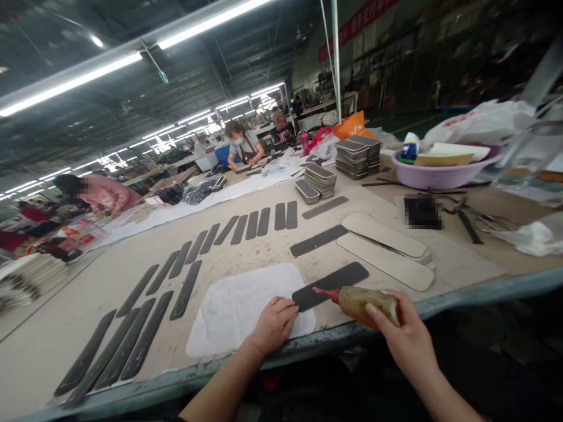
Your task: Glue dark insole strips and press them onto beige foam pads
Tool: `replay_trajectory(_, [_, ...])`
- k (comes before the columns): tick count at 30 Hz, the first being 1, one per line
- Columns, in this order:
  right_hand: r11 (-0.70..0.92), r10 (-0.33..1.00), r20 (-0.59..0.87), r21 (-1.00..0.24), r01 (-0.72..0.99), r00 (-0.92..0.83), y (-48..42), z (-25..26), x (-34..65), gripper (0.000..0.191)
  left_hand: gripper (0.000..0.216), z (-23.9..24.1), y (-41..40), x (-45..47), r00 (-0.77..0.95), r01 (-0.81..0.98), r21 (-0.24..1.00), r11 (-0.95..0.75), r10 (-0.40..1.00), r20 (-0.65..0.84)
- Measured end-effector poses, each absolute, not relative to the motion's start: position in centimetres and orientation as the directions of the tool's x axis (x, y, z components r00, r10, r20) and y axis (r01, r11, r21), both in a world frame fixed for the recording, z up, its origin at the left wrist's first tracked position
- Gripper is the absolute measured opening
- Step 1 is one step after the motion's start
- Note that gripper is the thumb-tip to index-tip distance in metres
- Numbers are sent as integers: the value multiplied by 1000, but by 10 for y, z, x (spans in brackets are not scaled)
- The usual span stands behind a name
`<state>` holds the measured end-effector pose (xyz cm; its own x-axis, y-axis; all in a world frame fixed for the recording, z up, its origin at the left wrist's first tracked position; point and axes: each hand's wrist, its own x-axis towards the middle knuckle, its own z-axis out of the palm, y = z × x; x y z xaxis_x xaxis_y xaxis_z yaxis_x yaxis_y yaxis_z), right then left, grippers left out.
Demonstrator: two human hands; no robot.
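My right hand (407, 328) is wrapped round a squeeze bottle (363, 302) of brownish, see-through plastic with a red nozzle. The bottle lies nearly level, its tip just over a dark grey strip (332, 285) with rounded ends. My left hand (273, 322) rests at the near left end of that strip, its fingers closed together on the edge. Beneath hand and strip is a white sheet (233, 302). Two more dark strips, an upper one (319, 240) among them, lie beyond, beside a fanned stack of beige pieces (387, 258).
Several dark strips with a shiny edge (147, 334) lie in rows to the left. Stacked pads (321, 181), a purple basin (433, 173) and scissors (468, 217) are at the back right. The table's front edge (440, 302) runs close by my arms. Other people work farther back.
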<state>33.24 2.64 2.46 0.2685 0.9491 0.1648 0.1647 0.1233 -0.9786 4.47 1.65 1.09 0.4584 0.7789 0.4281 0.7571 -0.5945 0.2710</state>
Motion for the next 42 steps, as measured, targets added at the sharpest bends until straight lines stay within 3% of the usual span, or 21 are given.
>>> replay_trajectory(4, [324, 925, 372, -883, 340, 85, 23, 22, 310, 33, 24, 5, 18, 45, 462, 750, 268, -604, 769, 441])
replay_trajectory(7, [445, 878, 478, -811, 379, -7, 23, 23, 298, 28, 25, 4, 17, 44, 462, 755, 271, -597, 778, 426])
replay_trajectory(15, [511, 848, 524, -765, 391, -84, 27, 21, 286, 26, 25, 4, 17, 45, 465, 760, 274, -590, 787, 405])
replay_trajectory(22, [516, 824, 565, -721, 462, -39, 33, 17, 296, 27, 23, 4, 17, 46, 441, 759, 295, -580, 792, 422])
replay_trajectory(31, [345, 770, 608, -653, 674, 195, 50, 18, 348, 30, 20, 7, 16, 46, 424, 754, 321, -573, 798, 428])
replay_trajectory(42, [219, 693, 656, -585, 781, 298, 67, 22, 368, 32, 19, 3, 17, 44, 432, 757, 307, -577, 794, 427])
